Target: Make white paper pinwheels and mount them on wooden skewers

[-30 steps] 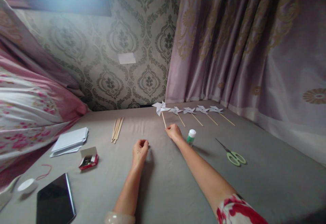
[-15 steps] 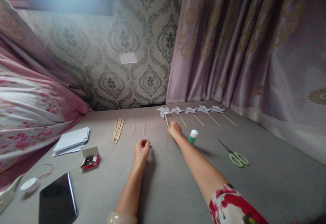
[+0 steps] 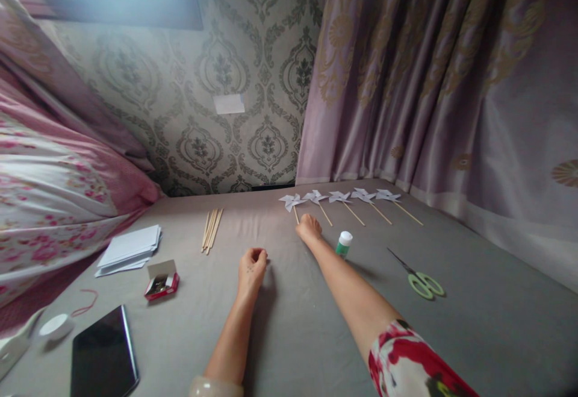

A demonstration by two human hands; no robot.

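At the back of the grey cloth, my right hand (image 3: pixel 309 228) is closed round the lower end of a wooden stick that carries a white paper pinwheel (image 3: pixel 292 202). This pinwheel is the leftmost in a row; several more paper pinwheels (image 3: pixel 339 197) lie to its right, their sticks pointing towards me. My left hand (image 3: pixel 253 265) rests near the middle of the cloth, fingers curled and thumb against them; whatever is in it, if anything, is hidden. A glue stick (image 3: pixel 344 245) with a white cap and green label stands just right of my right forearm.
Green-handled scissors (image 3: pixel 425 285) lie at the right. To the left are bare wooden sticks (image 3: pixel 211 231), a stack of white paper (image 3: pixel 130 246), an open red box (image 3: pixel 161 287) of small metallic pieces, a red string (image 3: pixel 88 302), a white round object (image 3: pixel 56 327) and a black tablet-like device (image 3: pixel 105 355).
The leftmost pinwheel's paper head has tipped lower and flatter, with my right hand still at its stick. My left hand has stayed put. The whole view has shifted very slightly.
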